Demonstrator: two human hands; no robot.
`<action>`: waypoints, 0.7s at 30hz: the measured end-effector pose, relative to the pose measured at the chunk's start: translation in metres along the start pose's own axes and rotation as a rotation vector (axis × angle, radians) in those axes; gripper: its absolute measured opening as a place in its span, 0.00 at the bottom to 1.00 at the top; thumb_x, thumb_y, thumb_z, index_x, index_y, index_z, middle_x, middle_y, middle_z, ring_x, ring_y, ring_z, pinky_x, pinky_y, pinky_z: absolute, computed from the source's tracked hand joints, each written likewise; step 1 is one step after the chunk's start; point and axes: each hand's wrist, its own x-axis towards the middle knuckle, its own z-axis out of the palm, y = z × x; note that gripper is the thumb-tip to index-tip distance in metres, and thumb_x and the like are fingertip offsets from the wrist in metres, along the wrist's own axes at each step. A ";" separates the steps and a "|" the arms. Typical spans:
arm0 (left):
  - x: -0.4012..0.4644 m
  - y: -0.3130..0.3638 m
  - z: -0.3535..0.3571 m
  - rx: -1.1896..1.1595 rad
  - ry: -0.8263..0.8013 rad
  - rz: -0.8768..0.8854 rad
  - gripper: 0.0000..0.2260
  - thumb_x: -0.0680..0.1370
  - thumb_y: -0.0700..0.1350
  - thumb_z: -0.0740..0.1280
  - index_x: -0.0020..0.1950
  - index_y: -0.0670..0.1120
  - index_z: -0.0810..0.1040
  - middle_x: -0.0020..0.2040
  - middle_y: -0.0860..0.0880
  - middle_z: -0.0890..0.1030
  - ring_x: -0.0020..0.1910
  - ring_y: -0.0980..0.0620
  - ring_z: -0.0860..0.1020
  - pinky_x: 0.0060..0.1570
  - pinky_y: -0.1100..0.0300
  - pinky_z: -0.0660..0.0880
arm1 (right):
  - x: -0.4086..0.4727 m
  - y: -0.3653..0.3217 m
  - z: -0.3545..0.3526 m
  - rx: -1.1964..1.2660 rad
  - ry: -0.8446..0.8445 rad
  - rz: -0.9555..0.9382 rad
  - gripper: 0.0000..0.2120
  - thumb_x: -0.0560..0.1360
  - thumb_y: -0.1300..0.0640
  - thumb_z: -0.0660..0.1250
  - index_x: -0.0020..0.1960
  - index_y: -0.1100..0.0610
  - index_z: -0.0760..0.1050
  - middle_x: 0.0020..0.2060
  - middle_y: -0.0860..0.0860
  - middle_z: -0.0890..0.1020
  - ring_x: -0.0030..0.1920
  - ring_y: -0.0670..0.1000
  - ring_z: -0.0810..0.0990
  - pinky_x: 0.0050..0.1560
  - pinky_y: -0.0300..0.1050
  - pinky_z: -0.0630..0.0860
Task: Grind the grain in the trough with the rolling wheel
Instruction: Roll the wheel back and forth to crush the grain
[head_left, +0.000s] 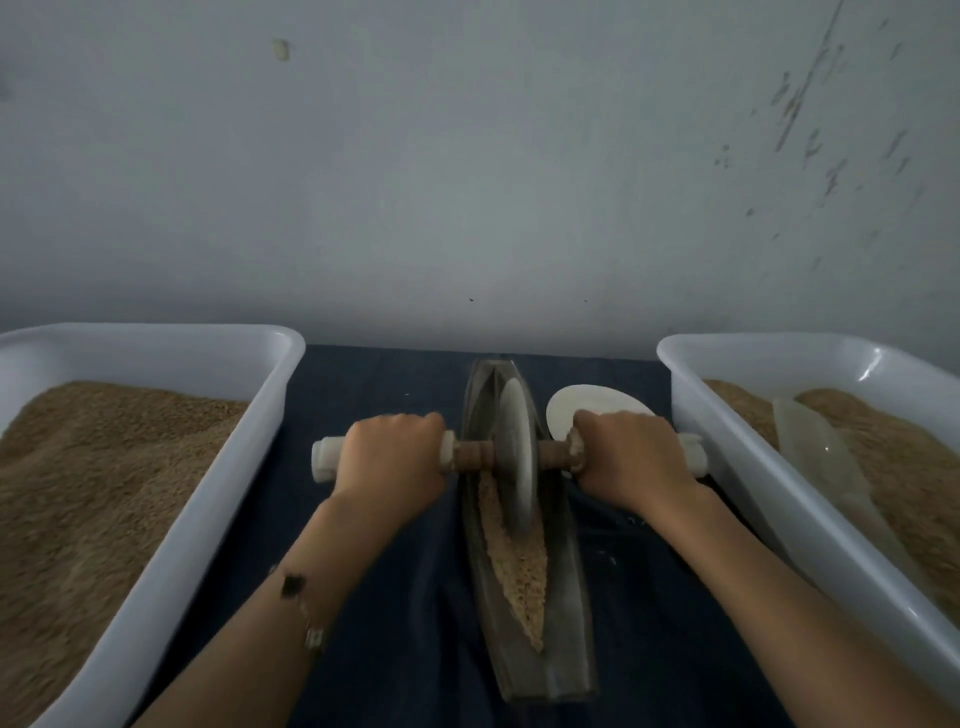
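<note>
A long, narrow, boat-shaped metal trough (566, 613) lies lengthwise on the dark cloth in front of me. Tan crushed grain (522, 577) fills its near half. A grey stone wheel (517, 452) stands on edge in the trough's middle, blurred by motion. A horizontal axle runs through it, with white handle ends. My left hand (392, 457) grips the left handle (327, 460). My right hand (628, 460) grips the right handle (693, 454). Both sets of fingers are curled over the handles.
A white tub (228, 467) of tan grain stands at the left. A second white tub (727, 467) at the right holds grain and a pale scoop (826, 457). A small white dish (571, 405) lies behind my right hand. A grey wall rises just beyond the table.
</note>
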 end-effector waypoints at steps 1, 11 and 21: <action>-0.013 0.002 -0.005 0.012 -0.002 0.014 0.06 0.73 0.49 0.62 0.42 0.53 0.64 0.36 0.55 0.69 0.35 0.54 0.69 0.37 0.59 0.64 | -0.015 -0.001 -0.004 0.012 -0.027 0.000 0.09 0.69 0.48 0.63 0.41 0.47 0.62 0.35 0.46 0.72 0.33 0.49 0.68 0.32 0.43 0.62; -0.071 0.014 -0.044 0.036 -0.046 0.087 0.07 0.73 0.54 0.60 0.42 0.56 0.62 0.40 0.57 0.73 0.38 0.58 0.71 0.35 0.61 0.61 | -0.091 -0.006 -0.044 0.089 -0.259 0.037 0.12 0.70 0.45 0.63 0.35 0.44 0.59 0.31 0.43 0.70 0.32 0.40 0.69 0.30 0.37 0.60; 0.000 -0.007 0.001 -0.037 -0.077 -0.031 0.09 0.71 0.51 0.63 0.35 0.54 0.64 0.32 0.56 0.69 0.32 0.56 0.68 0.34 0.59 0.63 | 0.001 0.005 -0.002 0.048 -0.107 -0.008 0.07 0.67 0.48 0.63 0.39 0.45 0.64 0.34 0.45 0.72 0.34 0.49 0.68 0.33 0.44 0.61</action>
